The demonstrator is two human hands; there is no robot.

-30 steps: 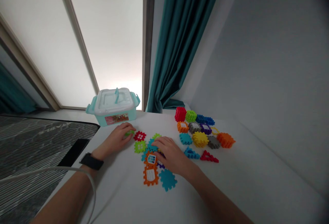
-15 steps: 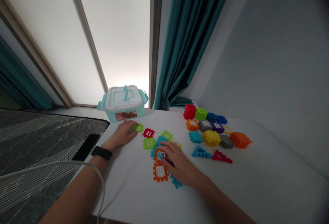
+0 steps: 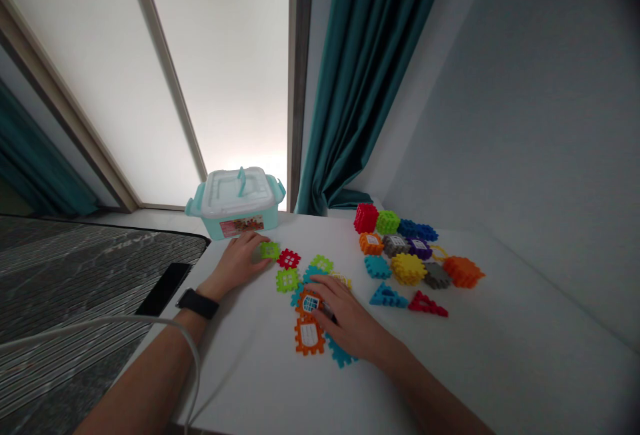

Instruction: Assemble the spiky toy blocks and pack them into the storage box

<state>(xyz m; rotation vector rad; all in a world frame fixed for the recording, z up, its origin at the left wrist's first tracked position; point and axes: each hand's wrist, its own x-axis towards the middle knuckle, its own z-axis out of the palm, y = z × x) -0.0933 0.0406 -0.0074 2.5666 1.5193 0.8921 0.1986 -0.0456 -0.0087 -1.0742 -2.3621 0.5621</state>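
My left hand [image 3: 237,262] lies on the white table [image 3: 475,348], its fingertips against a lime green window tile [image 3: 269,250]. A red tile [image 3: 289,259] and a green tile [image 3: 287,280] sit close by. My right hand [image 3: 350,325] rests over an orange window tile [image 3: 309,303], and its palm hides whatever lies beneath. Below that are an orange tile with a white panel [image 3: 309,336] and a teal tile [image 3: 340,355], which is partly covered by the hand.
Several toy blocks and tiles, including a red cube [image 3: 366,218], are grouped at the table's far right. A mint plastic box [image 3: 235,205] stands behind my left hand. A black phone [image 3: 163,290] and a white cable [image 3: 125,322] lie to the left.
My right hand has slid nearer the teal tile, now covering more of it. The lime green tile no longer lies under my left fingers, and sits at their tips. The view has shifted slightly.
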